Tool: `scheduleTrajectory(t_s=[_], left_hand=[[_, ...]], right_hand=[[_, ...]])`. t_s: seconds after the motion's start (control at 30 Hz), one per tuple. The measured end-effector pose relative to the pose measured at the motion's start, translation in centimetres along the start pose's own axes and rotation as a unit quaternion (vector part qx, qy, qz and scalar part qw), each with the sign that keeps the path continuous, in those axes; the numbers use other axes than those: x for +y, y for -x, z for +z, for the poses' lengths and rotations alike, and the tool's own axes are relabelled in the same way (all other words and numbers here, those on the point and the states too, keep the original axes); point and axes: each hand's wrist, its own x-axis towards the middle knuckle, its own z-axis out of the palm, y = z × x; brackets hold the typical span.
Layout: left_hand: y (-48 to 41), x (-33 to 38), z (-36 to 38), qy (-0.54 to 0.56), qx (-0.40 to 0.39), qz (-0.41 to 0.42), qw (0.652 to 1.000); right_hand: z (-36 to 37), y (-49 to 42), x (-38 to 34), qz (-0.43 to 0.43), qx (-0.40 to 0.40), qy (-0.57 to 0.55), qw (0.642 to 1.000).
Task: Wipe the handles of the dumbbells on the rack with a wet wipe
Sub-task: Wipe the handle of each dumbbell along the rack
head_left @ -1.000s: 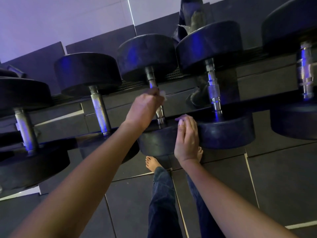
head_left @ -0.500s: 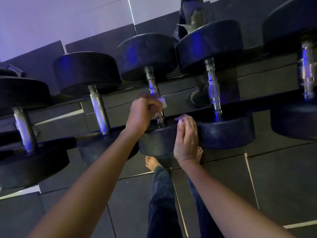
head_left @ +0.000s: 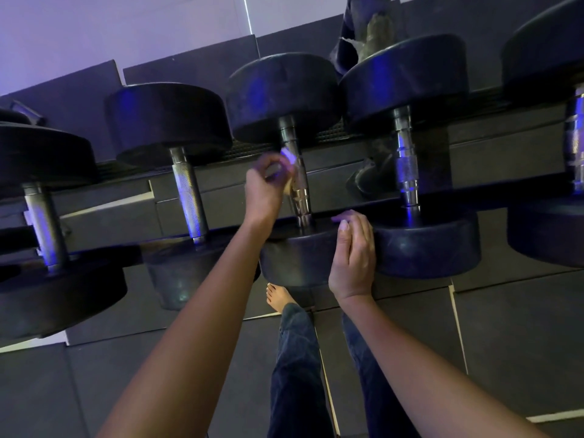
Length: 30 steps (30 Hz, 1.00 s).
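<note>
Head cam, looking down on the rack. Vs half a sec ago, the left hand [head_left: 265, 184] has slid up the stepped steel handle [head_left: 301, 197] of the middle black rubber dumbbell [head_left: 284, 96]. It was low, nr the near collar; now it sits approx mid-shaft. Its fingers curl against the bar w/ the small white wet wipe [head_left: 288, 154] pinched in them, one corner poking out on top. The hand is blurred, so we judge a stroke is under way.

The right hand [head_left: 354, 257] is unchanged. It lies w/ loose, near-straight fingers on the side of that dumbbell's near head [head_left: 294, 263], steadying it and gripping nothing.

Meaning: we read this as up-and-down passes on one handle, prob. close to covered. We can't tell which other handles are done.

Surface: a dark metal rack [head_left: 104, 216] w/ dumbbells lying across it side by side. A grey knurled handle [head_left: 189, 191] is just to the left, a chrome stepped handle [head_left: 407, 169] to the right.

Room: dark rubber floor tiles [head_left: 505, 343] w/ pale seams, and a pale wall [head_left: 126, 33] under violet light. A bare foot [head_left: 278, 298] and dark blue jeans [head_left: 297, 358] show below the rack.
</note>
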Motion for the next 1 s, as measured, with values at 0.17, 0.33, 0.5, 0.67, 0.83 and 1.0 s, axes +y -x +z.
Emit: scheduleTrajectory(t_s=[0.17, 0.33, 0.5, 0.67, 0.83, 1.0], left_hand=[[0.6, -0.5, -0.8, 0.11, -0.034, -0.111, 0.987], [0.8, -0.3, -1.4, 0.172, -0.091, -0.194, 0.961], [-0.4, 0.8, 1.3, 0.303, -0.056, -0.213, 0.927], [1.3, 0.1, -0.2, 0.181, -0.004, -0.245, 0.953], [1.7, 0.4, 0.1, -0.063, 0.015, 0.213, 0.975], [-1.9, -1.9, -1.1, -0.481, -0.105, 0.488, 0.721]], right_hand=[[0.0, -0.1, 0.0, -0.001, 0.001, -0.004, 1.0], [0.0, 0.0, -0.1, -0.002, 0.004, -0.004, 1.0], [-0.1, 0.1, 0.0, -0.003, 0.002, -0.003, 1.0], [0.0, 0.1, -0.1, 0.001, 0.004, -0.007, 1.0], [-0.1, -0.1, -0.2, -0.007, 0.005, -0.004, 1.0], [-0.2, -0.1, -0.2, -0.009, -0.001, -0.009, 1.0]])
